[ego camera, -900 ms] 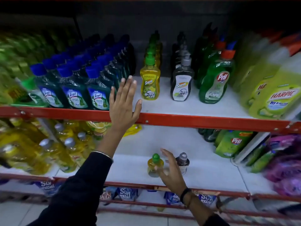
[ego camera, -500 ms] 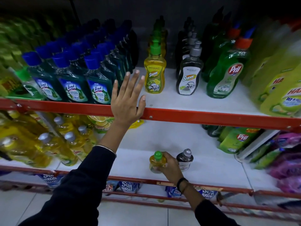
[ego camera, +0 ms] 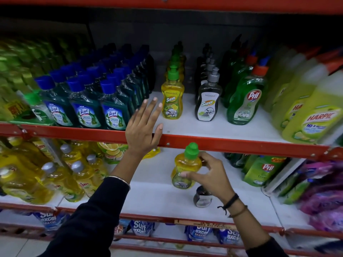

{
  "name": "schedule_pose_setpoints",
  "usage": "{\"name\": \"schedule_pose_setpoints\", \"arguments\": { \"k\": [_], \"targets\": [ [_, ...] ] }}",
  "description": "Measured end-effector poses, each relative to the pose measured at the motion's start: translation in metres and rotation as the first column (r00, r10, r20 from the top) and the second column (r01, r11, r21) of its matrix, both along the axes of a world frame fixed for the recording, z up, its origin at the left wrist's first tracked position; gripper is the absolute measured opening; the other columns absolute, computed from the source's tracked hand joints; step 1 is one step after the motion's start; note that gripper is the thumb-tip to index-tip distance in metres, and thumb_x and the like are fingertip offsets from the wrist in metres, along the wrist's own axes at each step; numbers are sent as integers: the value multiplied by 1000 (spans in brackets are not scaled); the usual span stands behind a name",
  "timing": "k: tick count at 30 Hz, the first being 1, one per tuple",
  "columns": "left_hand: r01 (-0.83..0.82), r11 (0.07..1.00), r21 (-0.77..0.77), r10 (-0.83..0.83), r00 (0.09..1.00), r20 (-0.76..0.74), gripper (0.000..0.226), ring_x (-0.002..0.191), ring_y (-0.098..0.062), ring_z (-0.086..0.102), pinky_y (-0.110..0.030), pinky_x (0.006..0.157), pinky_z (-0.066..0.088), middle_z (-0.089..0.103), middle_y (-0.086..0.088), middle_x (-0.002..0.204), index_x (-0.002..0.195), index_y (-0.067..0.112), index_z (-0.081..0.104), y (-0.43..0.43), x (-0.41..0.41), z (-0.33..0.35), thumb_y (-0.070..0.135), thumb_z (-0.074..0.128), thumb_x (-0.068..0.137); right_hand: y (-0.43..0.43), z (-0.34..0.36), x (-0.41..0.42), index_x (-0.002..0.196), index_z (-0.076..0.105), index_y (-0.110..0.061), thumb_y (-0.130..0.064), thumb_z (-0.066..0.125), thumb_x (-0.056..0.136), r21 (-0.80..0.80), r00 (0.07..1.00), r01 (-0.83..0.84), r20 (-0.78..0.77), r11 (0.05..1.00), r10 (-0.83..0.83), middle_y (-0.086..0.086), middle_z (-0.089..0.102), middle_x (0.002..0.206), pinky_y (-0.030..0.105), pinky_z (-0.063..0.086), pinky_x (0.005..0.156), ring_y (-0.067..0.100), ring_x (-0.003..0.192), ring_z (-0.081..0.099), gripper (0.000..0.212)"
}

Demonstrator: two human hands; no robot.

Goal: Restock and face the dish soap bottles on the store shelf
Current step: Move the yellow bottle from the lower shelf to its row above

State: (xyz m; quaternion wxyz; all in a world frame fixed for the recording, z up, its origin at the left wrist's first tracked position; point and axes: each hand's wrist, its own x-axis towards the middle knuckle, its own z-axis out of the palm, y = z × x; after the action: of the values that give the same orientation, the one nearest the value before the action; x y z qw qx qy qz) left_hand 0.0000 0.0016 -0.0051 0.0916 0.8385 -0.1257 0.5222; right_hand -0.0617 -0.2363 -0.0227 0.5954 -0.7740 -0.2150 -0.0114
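Note:
My right hand [ego camera: 207, 178] grips a yellow dish soap bottle [ego camera: 185, 167] with a green cap, held in the air just below the upper shelf's red rail [ego camera: 232, 145]. A dark dish soap bottle [ego camera: 202, 198] stands on the lower shelf, partly hidden under that hand. My left hand [ego camera: 143, 129] rests open, fingers spread, against the red rail. On the upper shelf stand a row of yellow Super bottles [ego camera: 172, 101] and a row of dark Super bottles [ego camera: 207, 101], labels facing out.
Blue-capped Lizol bottles [ego camera: 113, 106] crowd the upper shelf left of my left hand. Green Pril bottles [ego camera: 245, 101] and yellow Harpic bottles [ego camera: 311, 115] stand at the right. Yellow Vim bottles [ego camera: 55, 175] fill the lower shelf's left; Pril pouches [ego camera: 263, 169] lie at its right.
My right hand closed on the yellow bottle on the lower shelf and has lifted it up toward the red rail. The left hand stayed on the rail.

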Motion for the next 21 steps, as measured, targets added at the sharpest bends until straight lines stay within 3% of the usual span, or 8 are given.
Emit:
{"name": "schedule_pose_setpoints", "arguments": {
  "k": [3, 6, 10, 12, 15, 21],
  "targets": [
    [-3, 1000, 1, 3, 1000, -10, 50, 142, -25, 38, -44, 105, 45, 43, -6, 151, 149, 18, 35, 0, -1, -1, 37, 32, 103, -3, 42, 2, 98, 67, -31, -35, 84, 56, 86, 996, 24, 78, 996, -31, -10, 75, 96, 32, 55, 82, 14, 89, 70, 46],
    [-14, 1000, -7, 14, 1000, -13, 50, 144, -24, 36, -43, 106, 44, 41, -4, 153, 150, 19, 33, -2, -3, 0, 34, 35, 102, -1, 78, 12, 100, 66, -31, -38, 82, 58, 157, 988, 34, 145, 987, -57, -4, 75, 95, 34, 55, 82, 16, 90, 69, 46],
    [-14, 1000, -15, 13, 1000, -8, 50, 144, -24, 36, -43, 104, 45, 41, -4, 152, 150, 19, 34, -2, -3, 1, 34, 36, 102, 11, 110, 34, 110, 63, -19, -44, 77, 62, 170, 961, 62, 257, 984, -105, -4, 70, 100, 25, 52, 82, 10, 92, 66, 56],
    [-18, 1000, -16, 18, 1000, -3, 50, 144, -24, 36, -44, 103, 47, 41, -4, 152, 150, 19, 34, -2, -3, 0, 33, 36, 102, 21, 116, 47, 112, 61, -17, -41, 79, 64, 189, 951, 81, 279, 979, -132, -1, 69, 103, 27, 52, 83, 10, 94, 66, 56],
    [-24, 1000, -19, 24, 1000, 2, 50, 144, -25, 36, -44, 102, 48, 43, -4, 152, 149, 19, 35, -2, -2, -1, 31, 37, 101, 39, 117, 68, 109, 59, -19, -33, 79, 65, 207, 949, 97, 275, 973, -153, -9, 67, 97, 18, 50, 77, 1, 85, 64, 50],
    [-28, 1000, 5, 28, 999, 37, 53, 142, -27, 39, -46, 101, 49, 44, -7, 150, 151, 19, 32, -1, -1, -2, 29, 39, 99, 68, 91, 99, 114, 58, -16, -32, 80, 66, 119, 970, 80, 221, 990, -105, -1, 68, 103, 35, 55, 86, 12, 94, 66, 54]
  ]
}}
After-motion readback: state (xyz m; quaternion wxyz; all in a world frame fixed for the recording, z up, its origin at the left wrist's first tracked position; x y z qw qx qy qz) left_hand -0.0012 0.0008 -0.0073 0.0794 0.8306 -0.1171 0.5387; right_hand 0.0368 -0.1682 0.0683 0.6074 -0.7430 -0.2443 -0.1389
